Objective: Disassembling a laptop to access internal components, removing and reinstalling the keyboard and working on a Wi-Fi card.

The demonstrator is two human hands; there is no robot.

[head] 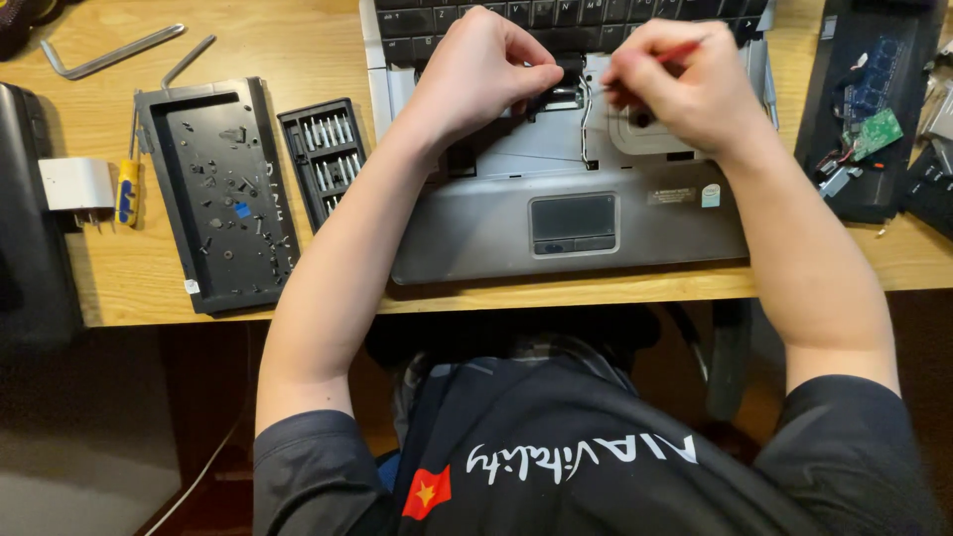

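Laptop point(566, 213), opened up on the bench point(298, 45): left hand point(476, 74) fingers pinch a black part steady while right hand point(680, 84), at three o'clock, pinches a red-handled tool point(678, 52).

1. A small rectangular grey label point(672, 196) sits on the laptop's palm rest, just right of the touchpad point(573, 223).
2. Beside it, farther right, a small square sticker point(711, 195) (white with blue) sits near the palm rest's edge.

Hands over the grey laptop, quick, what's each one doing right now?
Left hand: closed, fingers pinching a small black part inside the grey laptop.
Right hand: closed on a thin red-handled tool.
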